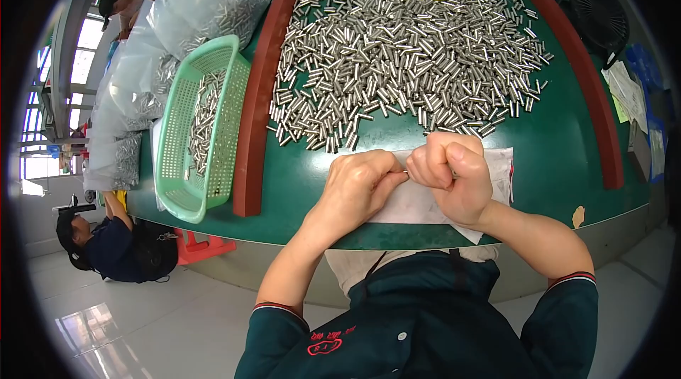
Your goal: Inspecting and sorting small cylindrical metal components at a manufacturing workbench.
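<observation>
Fingers (394,174) of both hands pinch one small metal pin (406,174) over the white cloth (425,203); it might slip and roll off the green worktop (553,159)

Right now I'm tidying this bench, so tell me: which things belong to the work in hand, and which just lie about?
In hand:
left hand and right hand, pinching a small metal piece between them
white cloth beneath
heap of metal pins
green basket with pins inside

Lying about:
plastic bags of pins
black fan
papers
</observation>
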Demonstrator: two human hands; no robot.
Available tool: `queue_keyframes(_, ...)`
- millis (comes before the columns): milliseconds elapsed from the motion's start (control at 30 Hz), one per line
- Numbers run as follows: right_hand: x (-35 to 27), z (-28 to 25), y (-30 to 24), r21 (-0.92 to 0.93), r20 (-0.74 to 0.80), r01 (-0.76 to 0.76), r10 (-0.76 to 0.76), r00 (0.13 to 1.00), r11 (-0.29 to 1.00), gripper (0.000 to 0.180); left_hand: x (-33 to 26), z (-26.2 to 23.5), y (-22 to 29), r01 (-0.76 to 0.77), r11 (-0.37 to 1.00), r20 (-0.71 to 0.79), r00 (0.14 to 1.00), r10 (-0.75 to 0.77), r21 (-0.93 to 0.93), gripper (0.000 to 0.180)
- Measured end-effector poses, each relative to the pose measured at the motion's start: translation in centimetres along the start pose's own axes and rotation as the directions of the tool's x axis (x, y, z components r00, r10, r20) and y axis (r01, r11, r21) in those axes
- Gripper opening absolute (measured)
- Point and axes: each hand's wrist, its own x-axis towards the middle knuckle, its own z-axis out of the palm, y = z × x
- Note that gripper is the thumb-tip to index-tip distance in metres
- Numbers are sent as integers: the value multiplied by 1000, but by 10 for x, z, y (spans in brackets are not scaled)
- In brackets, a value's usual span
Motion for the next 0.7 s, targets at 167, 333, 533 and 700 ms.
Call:
queue_keyframes(167, -3, 5, 0, -124, -7, 9, -10, 1000, 992, 34, -1, 1, -6, -31, 999, 22, 999, 30, 29, 11)
queue_keyframes(333, -2, 3, 0, -122, -26, -51, 48, 999, 991, 31, 0, 2, -3, -44, 999, -27, 999, 44, -9, 11)
queue_keyframes(533, 3, -3, -6, 9, -4, 37, -37, 999, 999, 31, -1, -1, -3, 10, 996, -20, 1000, -12, -91, 9)
queue_keyframes(700, 3, -6, -4, 62, -18, 10, -8, 1000, 998, 32, -3, -10, -16, 237, 490, 136, 963, -233, -839, 16)
